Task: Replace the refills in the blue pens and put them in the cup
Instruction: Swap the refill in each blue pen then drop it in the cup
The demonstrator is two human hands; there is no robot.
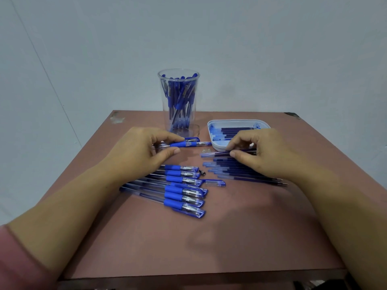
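Left hand (pixel 144 147) holds a clear blue-grip plastic pen (pixel 180 144), right hand (pixel 259 153) pinches a thin dark-blue refill (pixel 217 154) (could easily knock the neighbouring refills (pixel 232 171) rolling).

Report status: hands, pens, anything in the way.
Left hand grips a blue pen in front of the cup. Right hand pinches a refill. White tray beside cup, not blocking.

no legible text, pens (pixel 184 191) perhaps bear print, too small to read
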